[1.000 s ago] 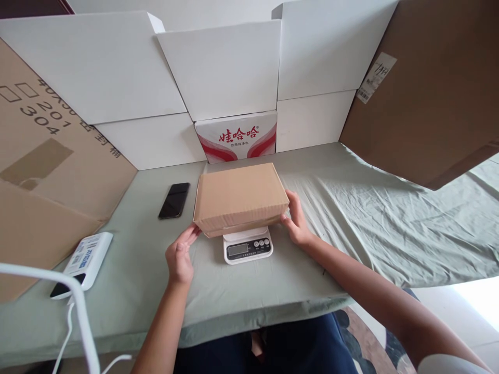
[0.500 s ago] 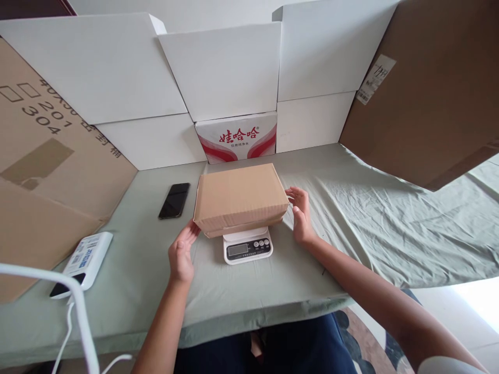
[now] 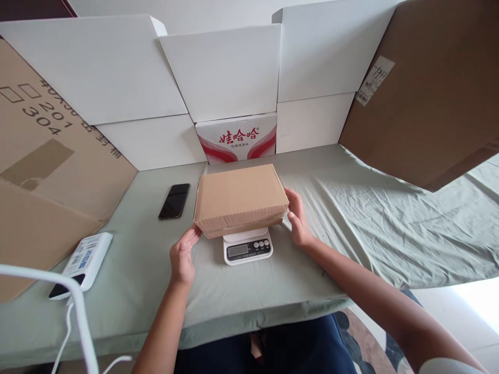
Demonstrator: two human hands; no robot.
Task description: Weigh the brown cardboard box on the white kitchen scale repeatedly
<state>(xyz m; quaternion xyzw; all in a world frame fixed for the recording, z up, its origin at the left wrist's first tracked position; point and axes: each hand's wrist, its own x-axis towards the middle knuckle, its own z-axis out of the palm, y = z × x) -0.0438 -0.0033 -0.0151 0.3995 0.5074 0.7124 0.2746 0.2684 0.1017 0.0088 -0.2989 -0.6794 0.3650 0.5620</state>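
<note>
Two hands flank one brown cardboard box [image 3: 239, 198], which sits on a small white kitchen scale [image 3: 248, 248] at centre of the counter [image 3: 351, 234], covered in a green-grey sheet.

Progress, as I read it: box is already set on the scale platform, level, overhanging it on both sides. What looks left is letting go completely and reading the display. Scale screen is dark/unreadable from here, so I can't tell any weight.

Left to right:
- Large brown carton [image 3: 39, 156] leaning at far left, printed "201" and "304" plus a partly readable "40X36"-type line and some Chinese characters, seen at an angle.
- White power bank [image 3: 83, 258] at the left edge of the counter, blue label, text too small to read; white cable [image 3: 66, 332] runs off it.
- Black phone [image 3: 174, 200], screen off, lying just left of the box, apart from it.
- Left hand [image 3: 182, 257]: open, palm turned inward, fingertips at the lower left corner of the box, touching or nearly so, not gripping.
- Box on scale. No label or print visible on its top or front face.
- Behind it, a white carton with red print [image 3: 236, 137]: red Chinese brand characters "娃哈哈", smaller line under it unreadable.
- Right hand [image 3: 298, 221]: open, flat against the right end of the box, fingers resting on it, no closed grip.
- White cardboard panels [image 3: 226, 67] stacked along the back.
- Big brown carton [image 3: 436, 88] at right carries a white shipping label with barcode; digits unreadable.
</note>
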